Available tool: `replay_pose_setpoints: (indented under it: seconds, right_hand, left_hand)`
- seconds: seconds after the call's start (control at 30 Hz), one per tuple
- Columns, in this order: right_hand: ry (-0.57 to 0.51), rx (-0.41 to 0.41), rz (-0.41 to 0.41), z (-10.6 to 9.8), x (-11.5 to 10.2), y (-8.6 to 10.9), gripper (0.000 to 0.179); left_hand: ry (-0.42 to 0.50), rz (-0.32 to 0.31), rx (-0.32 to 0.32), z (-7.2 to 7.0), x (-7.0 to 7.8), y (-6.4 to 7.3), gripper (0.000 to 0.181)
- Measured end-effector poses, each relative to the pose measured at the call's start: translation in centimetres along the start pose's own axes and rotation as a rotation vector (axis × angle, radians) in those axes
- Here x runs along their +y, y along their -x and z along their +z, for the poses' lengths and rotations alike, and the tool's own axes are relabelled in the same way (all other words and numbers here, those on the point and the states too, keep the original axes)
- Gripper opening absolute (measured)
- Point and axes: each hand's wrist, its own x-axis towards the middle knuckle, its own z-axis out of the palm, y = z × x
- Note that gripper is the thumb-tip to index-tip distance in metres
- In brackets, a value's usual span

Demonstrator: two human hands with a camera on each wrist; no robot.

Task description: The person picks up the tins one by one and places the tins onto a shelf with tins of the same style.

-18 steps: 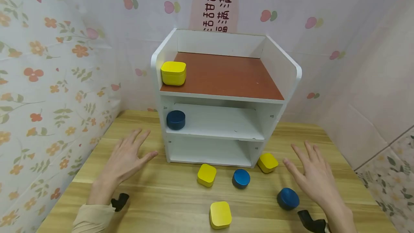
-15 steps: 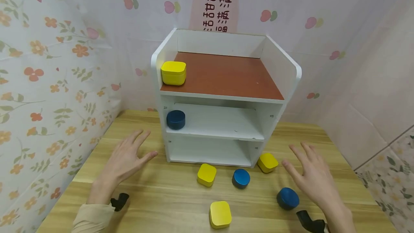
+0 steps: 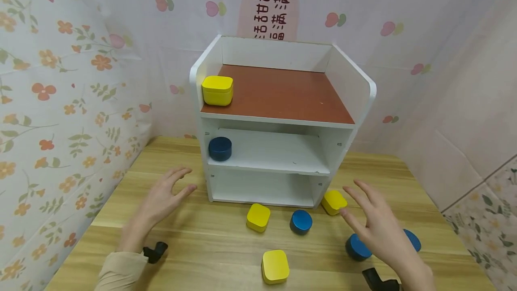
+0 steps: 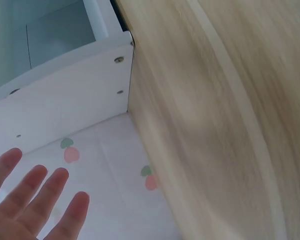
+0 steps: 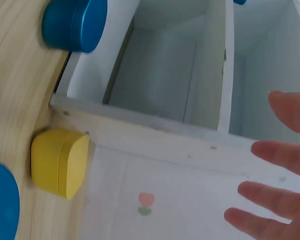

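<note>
Nearest on the table (image 3: pixel 210 255) sits the front yellow box (image 3: pixel 275 266), well apart from both hands. A little farther off, to the right, is the low blue tin (image 3: pixel 357 248), its edge overlapped by the right hand (image 3: pixel 379 226) in the head view. That hand hovers with fingers spread and holds nothing. The outer blue tin (image 3: pixel 413 239) shows only in part past the hand, so a grasp there probably wants the thumb side lifted clear of its neighbour first.

Beyond these stand the middle blue tin (image 3: pixel 301 222) and the inner yellow box (image 3: pixel 258 217), with a clear gap between them that should leave room for fingertips. The corner yellow box (image 3: pixel 333 202) sits close by the shelf's front corner; I cannot tell whether they touch. It looks best pinched across its free sides and drawn outward before lifting. A seam shows round it in the right wrist view, so gripping low on the body seems safer than by the lid.

The left hand (image 3: pixel 165 196) is likewise free, fingers loosely bent, left of the white shelf (image 3: pixel 351 84); it could steady that side if bumped. Inside, the shelved blue tin (image 3: pixel 220 148) rests at the left of the middle level. Above and farthest, the top yellow box (image 3: pixel 217 90) stands at the left end of the brown board (image 3: pixel 278 93).
</note>
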Motion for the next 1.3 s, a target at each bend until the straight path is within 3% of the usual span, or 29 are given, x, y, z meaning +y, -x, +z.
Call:
replay_pose_setpoints:
  seconds: [0.33,0.67,0.87,1.3]
  right_hand:
    - [-0.068,0.019,-0.05,1.7,-0.6,-0.1,0.047]
    - [-0.074,0.032,-0.069,2.9,-0.4,-0.2,0.045]
    - [-0.086,-0.004,-0.09,3.9,-1.0,-0.6,0.044]
    - [-0.21,-0.067,-0.119,6.2,-2.9,-1.2,0.039]
  left_hand:
    - [0.161,0.046,0.062,1.3,-0.1,-0.6,0.048]
    - [0.223,0.032,0.063,2.0,0.4,-1.0,0.042]
    - [0.277,0.015,0.105,2.8,0.5,-0.9,0.037]
    - [0.388,-0.041,0.148,4.3,0.8,-1.7,0.035]
